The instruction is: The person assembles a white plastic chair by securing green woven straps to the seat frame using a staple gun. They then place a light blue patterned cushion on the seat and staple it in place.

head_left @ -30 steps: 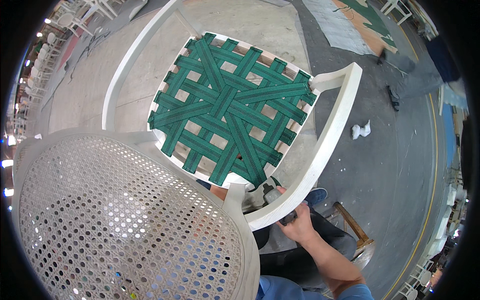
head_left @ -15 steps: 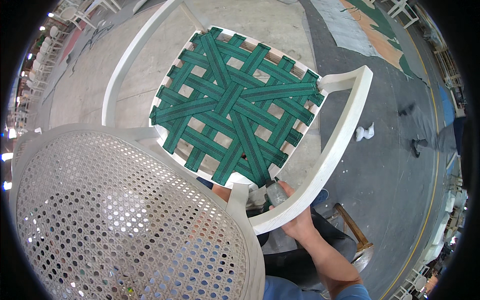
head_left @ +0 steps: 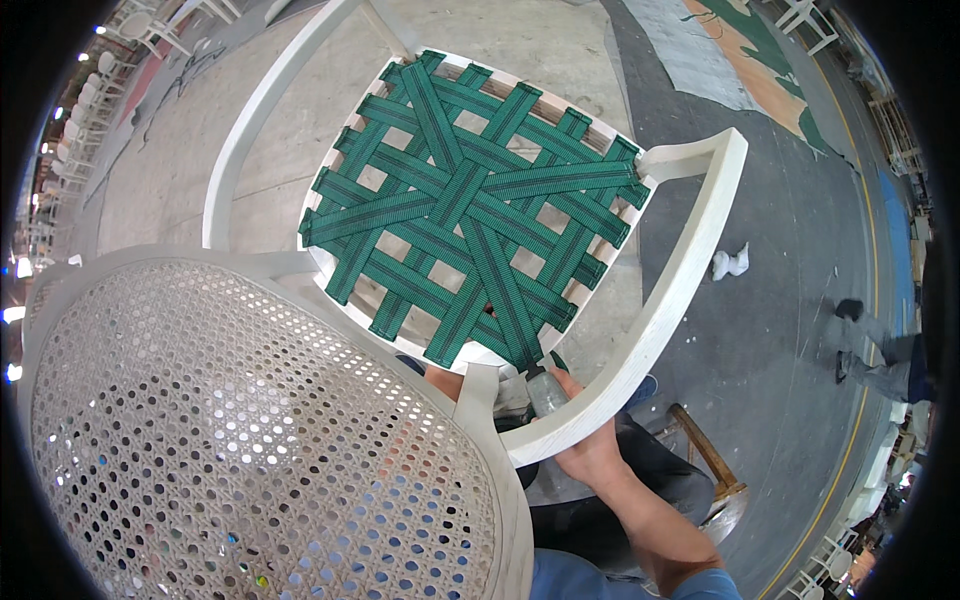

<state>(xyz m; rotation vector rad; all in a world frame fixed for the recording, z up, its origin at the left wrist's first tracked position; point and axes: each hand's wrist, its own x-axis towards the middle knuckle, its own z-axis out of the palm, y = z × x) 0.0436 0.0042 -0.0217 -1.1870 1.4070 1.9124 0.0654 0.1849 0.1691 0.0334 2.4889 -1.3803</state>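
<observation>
One right grip clamps a grey tool beside the green-webbed chair; left grip, chair-hidden, I cannot tell.

Fairly even, bright light reaches my feed across the middle of the frame, where I read the weave of the green webbing sharply. At the left edge, small lamps burn out to white; at lower left, a patch of white glare marks the cane chair back. My fisheye lens bows the yellow line at right and blackens the corners. The walking person at right appears slightly blurred; distant chairs at far left lose detail.
</observation>
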